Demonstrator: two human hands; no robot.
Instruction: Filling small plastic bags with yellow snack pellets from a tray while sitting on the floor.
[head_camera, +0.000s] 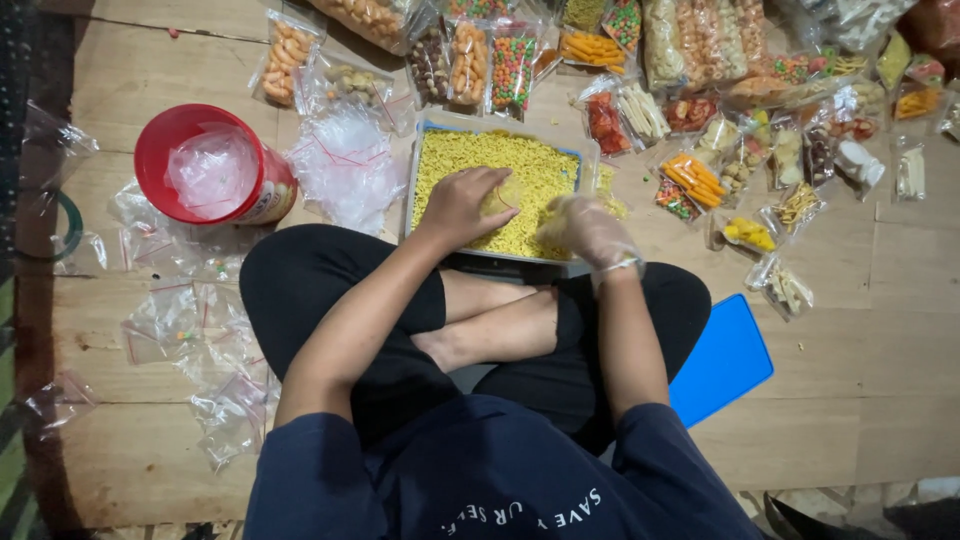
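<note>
Left hand (462, 205) grip closed around small bag (500, 198) over yellow snacks (480, 160)

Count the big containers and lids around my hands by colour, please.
Red round plastic tub: 1
Rectangular tray of yellow noodle snack: 1
Blue flat plastic lid: 1
Total: 3

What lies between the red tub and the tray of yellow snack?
In the head view, a pile of empty clear zip bags lies between the red tub and the tray.

filled snack bags (700, 60) above, empty bags (200, 340) left
</note>
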